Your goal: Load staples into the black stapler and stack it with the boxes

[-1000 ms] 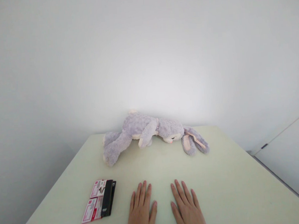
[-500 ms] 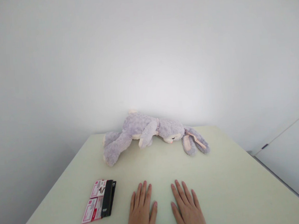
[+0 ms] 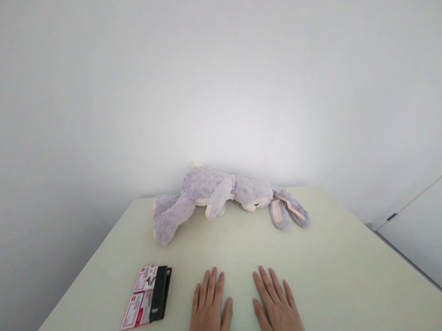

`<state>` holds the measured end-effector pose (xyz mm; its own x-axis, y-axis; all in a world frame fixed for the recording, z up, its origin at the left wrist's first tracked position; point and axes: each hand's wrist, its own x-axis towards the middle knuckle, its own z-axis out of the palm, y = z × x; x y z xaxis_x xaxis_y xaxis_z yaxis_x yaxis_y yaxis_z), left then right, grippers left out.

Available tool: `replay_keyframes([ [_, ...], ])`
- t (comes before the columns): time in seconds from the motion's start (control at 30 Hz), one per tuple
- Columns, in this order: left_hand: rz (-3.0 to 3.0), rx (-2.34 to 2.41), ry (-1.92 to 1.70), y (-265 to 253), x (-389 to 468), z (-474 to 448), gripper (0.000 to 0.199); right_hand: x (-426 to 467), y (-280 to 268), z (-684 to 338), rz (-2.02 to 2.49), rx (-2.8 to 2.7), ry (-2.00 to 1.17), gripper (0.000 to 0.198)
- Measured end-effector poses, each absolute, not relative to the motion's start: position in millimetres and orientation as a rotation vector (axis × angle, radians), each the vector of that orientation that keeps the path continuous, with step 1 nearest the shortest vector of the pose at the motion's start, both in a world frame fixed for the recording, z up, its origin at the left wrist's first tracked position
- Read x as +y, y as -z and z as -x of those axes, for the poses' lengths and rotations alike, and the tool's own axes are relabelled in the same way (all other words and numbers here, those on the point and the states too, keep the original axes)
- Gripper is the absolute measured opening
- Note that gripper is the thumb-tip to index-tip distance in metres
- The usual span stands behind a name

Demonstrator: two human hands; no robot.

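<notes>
Palm down on the pale table, my left hand lies flat with its fingers stretched out and holds nothing. My right hand rests flat beside it, a gap between the two thumbs, also with nothing in it. Left of my left hand, apart from it, are two small white-and-pink boxes with a black stapler-like item along their right side; its exact kind is unclear. Beyond both hands a lilac plush rabbit lies on its side, ears to the right, a beaded band at its neck.
A plain white wall rises right behind the table and the rabbit. On the right, past the table's side edge, stands a white panel with a small dark fitting on its seam.
</notes>
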<state>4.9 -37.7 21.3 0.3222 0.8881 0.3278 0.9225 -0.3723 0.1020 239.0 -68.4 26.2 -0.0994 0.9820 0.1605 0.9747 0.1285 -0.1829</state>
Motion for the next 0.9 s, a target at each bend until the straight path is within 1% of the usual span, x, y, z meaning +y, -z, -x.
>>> replay_keyframes([
  [0.9, 2.475, -1.694, 0.510, -21.8, -38.1, -4.9, 0.067, -68.6, -25.6, -238.6, 1.910, -2.147, 0.004, 0.064],
])
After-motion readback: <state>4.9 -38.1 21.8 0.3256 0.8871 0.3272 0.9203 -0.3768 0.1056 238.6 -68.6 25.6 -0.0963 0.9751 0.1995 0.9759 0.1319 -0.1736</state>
